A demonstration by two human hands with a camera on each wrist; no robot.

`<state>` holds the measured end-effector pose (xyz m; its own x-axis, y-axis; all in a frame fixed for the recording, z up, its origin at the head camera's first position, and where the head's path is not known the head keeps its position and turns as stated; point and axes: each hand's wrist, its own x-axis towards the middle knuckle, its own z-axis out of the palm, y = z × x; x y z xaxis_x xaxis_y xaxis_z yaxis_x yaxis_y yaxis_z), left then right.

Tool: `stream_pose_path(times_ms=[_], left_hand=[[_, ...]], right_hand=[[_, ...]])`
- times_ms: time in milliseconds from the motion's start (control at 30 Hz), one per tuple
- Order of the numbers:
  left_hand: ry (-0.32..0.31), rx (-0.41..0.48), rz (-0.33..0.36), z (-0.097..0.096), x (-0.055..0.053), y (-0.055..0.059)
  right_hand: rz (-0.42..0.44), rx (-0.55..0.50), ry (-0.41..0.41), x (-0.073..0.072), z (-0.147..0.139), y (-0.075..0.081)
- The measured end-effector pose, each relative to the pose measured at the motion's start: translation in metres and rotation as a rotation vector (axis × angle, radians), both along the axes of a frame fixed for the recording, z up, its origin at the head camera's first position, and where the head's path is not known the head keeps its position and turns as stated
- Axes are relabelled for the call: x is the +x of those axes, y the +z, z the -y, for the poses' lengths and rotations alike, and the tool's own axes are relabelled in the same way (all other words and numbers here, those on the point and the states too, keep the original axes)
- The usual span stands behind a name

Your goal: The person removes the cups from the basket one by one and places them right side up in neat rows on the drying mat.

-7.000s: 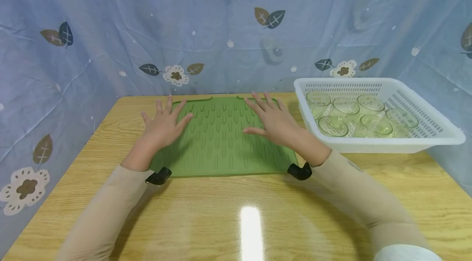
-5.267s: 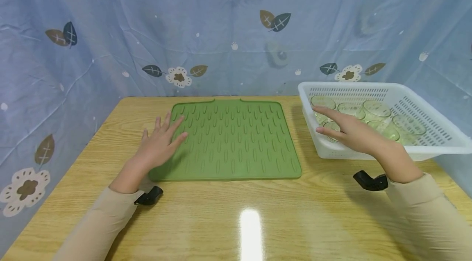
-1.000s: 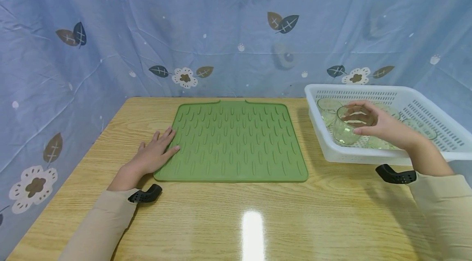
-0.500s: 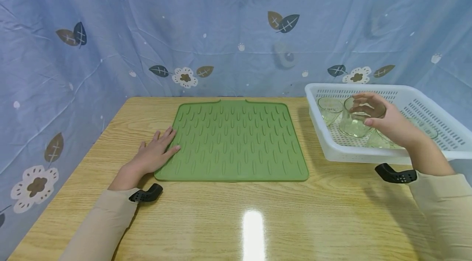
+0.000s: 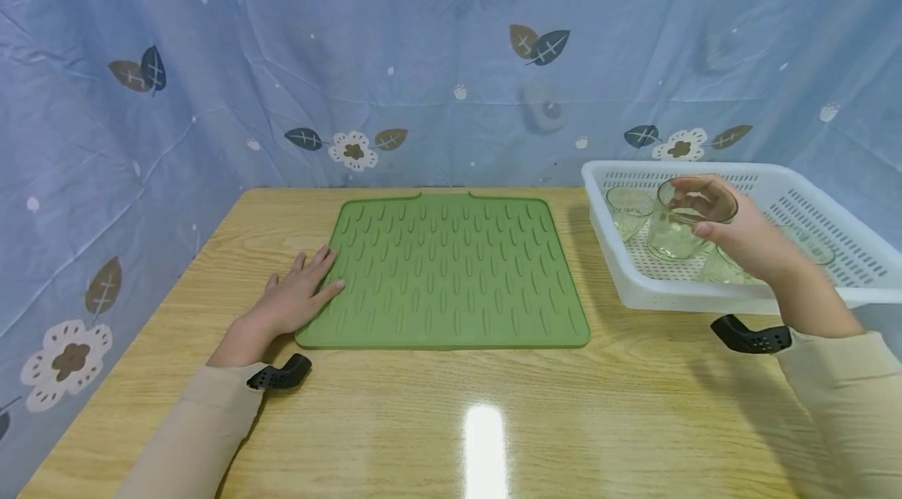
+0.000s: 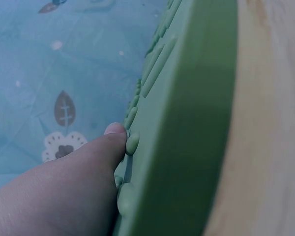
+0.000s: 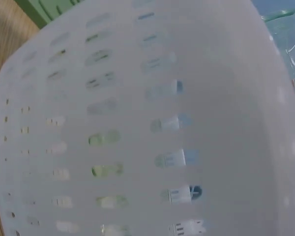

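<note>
In the head view my right hand (image 5: 754, 244) grips a clear, greenish drinking glass (image 5: 669, 236) by its rim, thumb outside and fingers reaching into the mouth. The glass is slightly tilted over the white plastic basket (image 5: 637, 297); whether its base touches the basket floor I cannot tell. My left hand (image 5: 292, 297) rests with spread fingers at the left edge of a green ridged silicone mat (image 5: 458, 272). Its thumb (image 6: 101, 147) lies along the mat's ridges in the left wrist view. The basket wall (image 7: 226, 123) fills the right wrist view, hiding the hand.
Several more glasses stand in the basket, one (image 5: 629, 209) at its left back and others partly behind my right hand. A wooden table (image 5: 395, 413) bears mat and basket. A blue patterned curtain (image 5: 451, 29) hangs behind.
My right hand has gone from over the mat to the basket and gripped a glass, then shifted it slightly back and right. My left hand has come down onto the mat's left edge.
</note>
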<state>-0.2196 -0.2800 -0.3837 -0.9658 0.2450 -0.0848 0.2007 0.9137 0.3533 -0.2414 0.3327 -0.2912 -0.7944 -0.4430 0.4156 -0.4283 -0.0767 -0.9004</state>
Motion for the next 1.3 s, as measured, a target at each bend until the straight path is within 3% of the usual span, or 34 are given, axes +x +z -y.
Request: stream_pose_path(times_ms=[233,367,667,967,1300], left_hand=[[0.003,0.004,-0.010,0.000,0.001,-0.001],[0.005,0.007,-0.007,0.001,0.002,-0.003],[0.007,0.013,-0.007,0.000,0.002,-0.002],[0.009,0.012,-0.010,-0.001,0.002,-0.002],[0.006,-0.001,-0.018,0.002,0.000,-0.005]], right_hand=[[-0.062,-0.070,0.099,-0.003,0.013,0.000],[-0.077,-0.076,0.116,-0.001,0.019,-0.002],[-0.060,-0.087,0.044,0.002,0.039,-0.002],[-0.076,-0.112,-0.164,0.005,0.065,0.003],[-0.043,-0.090,-0.228,0.001,0.087,0.006]])
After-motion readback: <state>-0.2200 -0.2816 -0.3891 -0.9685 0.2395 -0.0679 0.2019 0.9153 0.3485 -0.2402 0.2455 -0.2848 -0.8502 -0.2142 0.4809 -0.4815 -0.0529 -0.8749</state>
